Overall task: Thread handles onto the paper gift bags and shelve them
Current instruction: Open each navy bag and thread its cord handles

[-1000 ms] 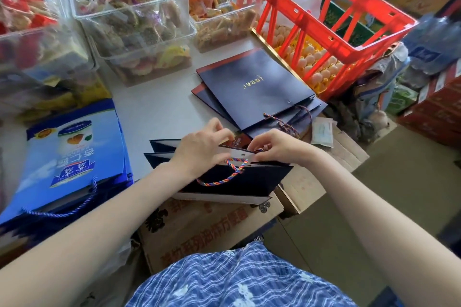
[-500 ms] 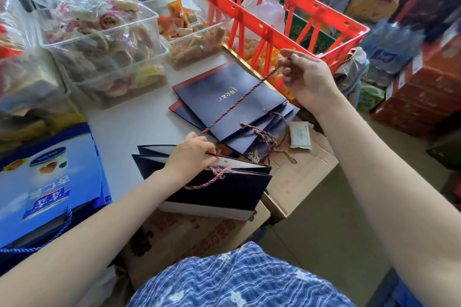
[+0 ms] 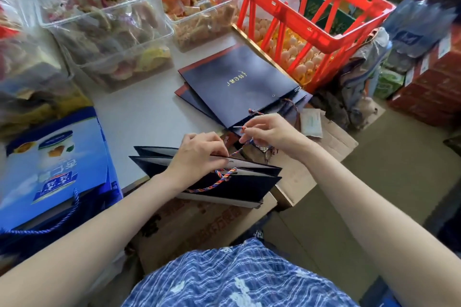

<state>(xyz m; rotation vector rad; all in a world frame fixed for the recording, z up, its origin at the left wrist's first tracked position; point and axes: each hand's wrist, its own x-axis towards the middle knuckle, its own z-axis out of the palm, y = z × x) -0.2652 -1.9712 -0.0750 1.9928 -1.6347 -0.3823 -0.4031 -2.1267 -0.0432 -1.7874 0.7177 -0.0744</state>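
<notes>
Head view: right hand (image 3: 270, 132) has dropped back from that long pull and now pinches the braided multicoloured cord (image 3: 245, 129). Left hand (image 3: 199, 154) pinches the folded navy paper gift bag's (image 3: 224, 182) rim at the tabletop (image 3: 139, 112) edge. Cord's through, looks like knotting is next.

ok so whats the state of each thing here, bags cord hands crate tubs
left hand: gripping the bag's top edge
right hand: pinching the cord end
dark bag: folded flat, one cord handle fitted
cord: running from bag to right hand
bag stack: lying flat
red crate: upright, open
clear tubs: lidless, full
</notes>
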